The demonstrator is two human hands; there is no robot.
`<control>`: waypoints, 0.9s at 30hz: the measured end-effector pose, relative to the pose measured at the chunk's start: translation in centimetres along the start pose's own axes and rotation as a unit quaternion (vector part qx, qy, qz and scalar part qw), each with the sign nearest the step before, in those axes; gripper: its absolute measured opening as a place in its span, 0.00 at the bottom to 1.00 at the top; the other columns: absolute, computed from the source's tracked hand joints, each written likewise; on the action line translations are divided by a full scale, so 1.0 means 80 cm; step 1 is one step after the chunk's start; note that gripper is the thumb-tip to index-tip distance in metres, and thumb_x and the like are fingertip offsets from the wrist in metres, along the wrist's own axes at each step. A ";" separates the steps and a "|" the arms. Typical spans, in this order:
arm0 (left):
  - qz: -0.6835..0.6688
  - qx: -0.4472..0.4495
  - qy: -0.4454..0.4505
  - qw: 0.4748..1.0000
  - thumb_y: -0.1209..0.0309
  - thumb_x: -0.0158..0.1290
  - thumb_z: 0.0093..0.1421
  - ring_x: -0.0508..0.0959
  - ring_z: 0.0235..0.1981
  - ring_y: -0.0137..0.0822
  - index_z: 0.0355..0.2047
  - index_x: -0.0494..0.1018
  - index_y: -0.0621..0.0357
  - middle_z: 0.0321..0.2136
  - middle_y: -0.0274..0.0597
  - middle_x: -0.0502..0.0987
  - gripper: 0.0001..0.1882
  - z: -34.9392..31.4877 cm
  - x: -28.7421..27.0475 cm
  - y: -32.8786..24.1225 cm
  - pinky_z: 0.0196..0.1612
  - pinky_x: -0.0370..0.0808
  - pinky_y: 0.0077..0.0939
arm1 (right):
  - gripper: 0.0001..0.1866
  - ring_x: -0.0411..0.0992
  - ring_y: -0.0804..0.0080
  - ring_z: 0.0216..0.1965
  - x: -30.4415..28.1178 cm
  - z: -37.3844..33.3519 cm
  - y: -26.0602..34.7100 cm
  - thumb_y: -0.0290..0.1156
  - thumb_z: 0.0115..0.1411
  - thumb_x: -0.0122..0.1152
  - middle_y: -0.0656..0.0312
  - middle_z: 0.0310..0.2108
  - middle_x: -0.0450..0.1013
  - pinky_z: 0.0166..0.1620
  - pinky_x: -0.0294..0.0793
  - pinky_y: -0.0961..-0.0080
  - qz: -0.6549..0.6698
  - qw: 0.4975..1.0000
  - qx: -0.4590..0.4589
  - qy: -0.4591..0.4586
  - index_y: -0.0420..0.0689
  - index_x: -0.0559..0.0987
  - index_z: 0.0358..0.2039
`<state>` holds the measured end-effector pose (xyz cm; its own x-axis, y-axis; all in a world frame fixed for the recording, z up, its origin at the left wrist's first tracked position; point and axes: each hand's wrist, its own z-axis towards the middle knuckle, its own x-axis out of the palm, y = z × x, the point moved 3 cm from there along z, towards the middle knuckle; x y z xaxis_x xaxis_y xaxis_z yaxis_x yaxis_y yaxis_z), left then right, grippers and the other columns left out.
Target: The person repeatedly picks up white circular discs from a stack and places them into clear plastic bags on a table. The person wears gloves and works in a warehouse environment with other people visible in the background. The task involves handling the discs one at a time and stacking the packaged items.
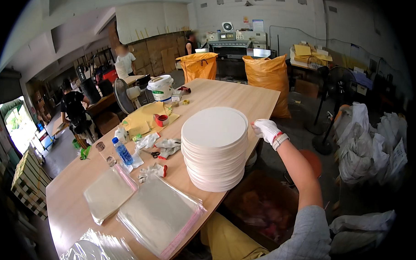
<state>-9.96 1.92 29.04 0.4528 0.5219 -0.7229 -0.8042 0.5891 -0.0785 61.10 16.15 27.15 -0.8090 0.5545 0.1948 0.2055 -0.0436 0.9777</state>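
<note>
My right hand, in a white knit glove with a pale watch at the wrist, is held out beyond the table's right edge. Its fingers are curled together, and whatever they may hold is too small to make out. Just left of it rises a tall stack of white round boards on the wooden table. A small gap separates glove and stack. My left hand is out of sight. Clear plastic bags with pink edges lie flat in front of the stack, beside a smaller pile of bags.
Loose work gloves, scissors, a blue-capped bottle, tape rolls and a white bucket crowd the table's left side. Orange sacks stand behind. A fan and white sacks are at right. Several people work farther back.
</note>
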 end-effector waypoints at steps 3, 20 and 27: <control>-0.047 0.020 0.016 0.999 0.79 0.55 0.49 0.76 0.29 0.44 0.41 0.69 0.63 0.32 0.45 0.76 0.17 0.022 0.009 -0.025 0.35 0.73 0.35 | 0.06 0.51 0.81 0.10 -0.006 0.003 0.003 0.32 0.54 0.49 0.71 0.13 0.57 0.12 0.46 0.81 -0.095 0.995 0.015 -0.023 0.47 0.69 0.21; -0.175 -0.003 0.023 0.984 0.78 0.54 0.50 0.78 0.27 0.39 0.35 0.72 0.59 0.25 0.41 0.78 0.10 -0.012 0.070 -0.058 0.32 0.74 0.28 | 0.20 0.71 0.68 0.33 0.078 0.030 0.064 0.28 0.43 0.62 0.53 0.32 0.71 0.33 0.72 0.73 -0.275 0.935 -0.203 -0.100 0.40 0.69 0.38; -0.337 -0.167 -0.016 0.926 0.79 0.56 0.49 0.79 0.31 0.39 0.35 0.73 0.61 0.29 0.44 0.78 0.11 0.049 0.164 -0.070 0.40 0.73 0.28 | 0.16 0.69 0.77 0.30 0.168 -0.105 0.077 0.21 0.50 0.54 0.60 0.32 0.69 0.34 0.69 0.79 -0.115 0.893 -0.435 0.023 0.38 0.65 0.41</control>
<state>1.99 7.85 22.69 0.9026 0.1261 -0.4115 -0.4061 0.5663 -0.7172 46.82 16.34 36.43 -0.8001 0.5988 -0.0357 -0.4588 -0.5726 0.6794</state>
